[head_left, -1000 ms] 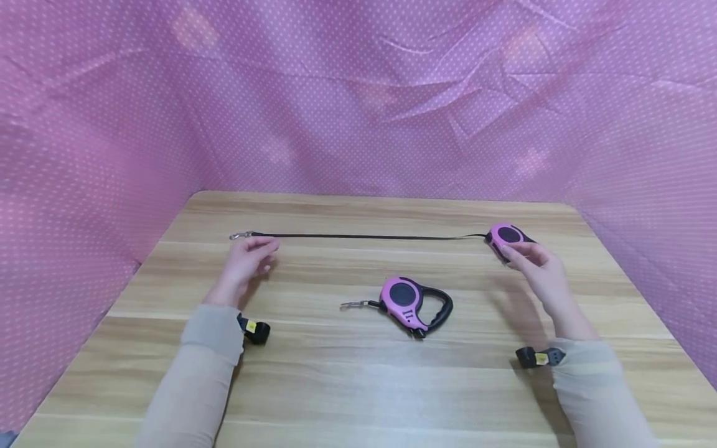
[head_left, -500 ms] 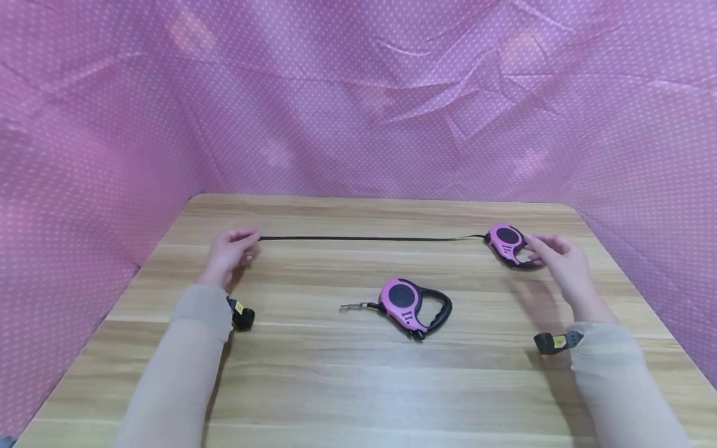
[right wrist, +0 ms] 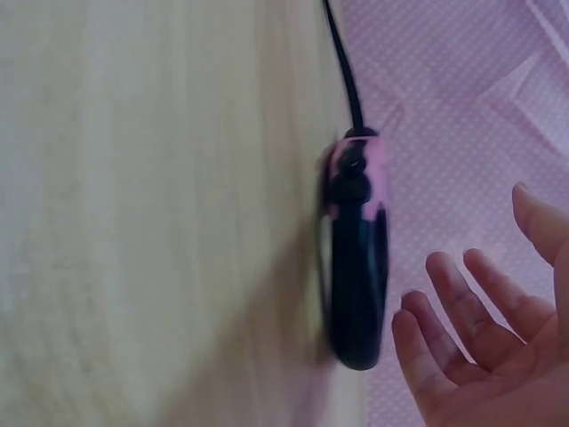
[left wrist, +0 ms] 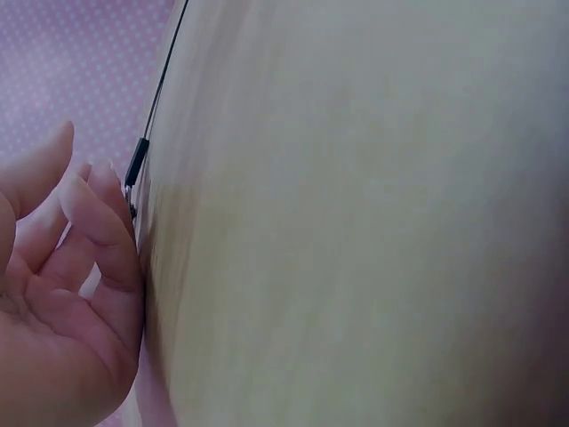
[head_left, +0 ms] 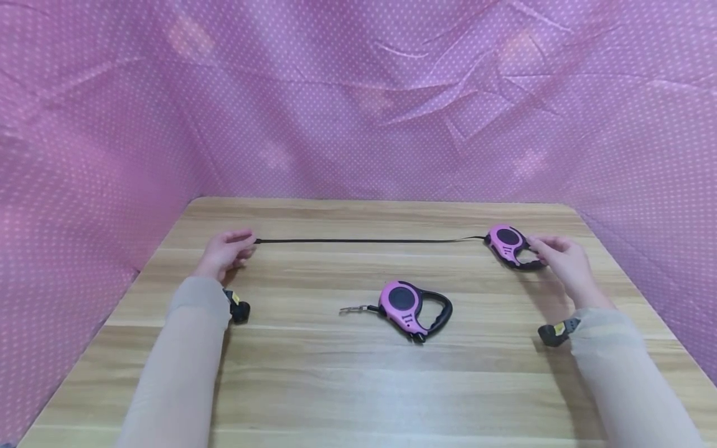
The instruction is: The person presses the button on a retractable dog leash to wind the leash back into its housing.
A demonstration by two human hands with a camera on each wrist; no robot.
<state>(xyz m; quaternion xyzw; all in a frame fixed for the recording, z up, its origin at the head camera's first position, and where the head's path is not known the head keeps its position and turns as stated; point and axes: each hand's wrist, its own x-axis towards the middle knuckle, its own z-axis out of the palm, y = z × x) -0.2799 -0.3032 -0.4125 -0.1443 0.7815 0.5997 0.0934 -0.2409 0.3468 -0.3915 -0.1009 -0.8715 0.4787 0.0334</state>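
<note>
A pink and black retractable dog leash [head_left: 506, 238] lies at the far right of the table, its black strap [head_left: 358, 241] pulled out straight to the left. My left hand [head_left: 224, 252] is at the strap's far end; in the left wrist view its thumb stands apart from loosely bent fingers, which partly hide the metal clip beyond the black sleeve [left wrist: 137, 163]. Beside the leash's black handle [right wrist: 357, 276] is my right hand [head_left: 566, 264], fingers relaxed and spread apart from it. A second pink and black retractable leash [head_left: 401, 298] lies mid-table, strap drawn in.
The second leash's metal clip [head_left: 353, 308] points left. Both leashes rest on a light wooden table [head_left: 358, 398]. Pink dotted cloth [head_left: 358, 124] hangs round the back and sides. Each wrist carries a small black camera.
My left hand has moved left to the strap's end, now covering the clip. My right hand has shifted right, from the leash's body to beside its handle. Both leashes stay put.
</note>
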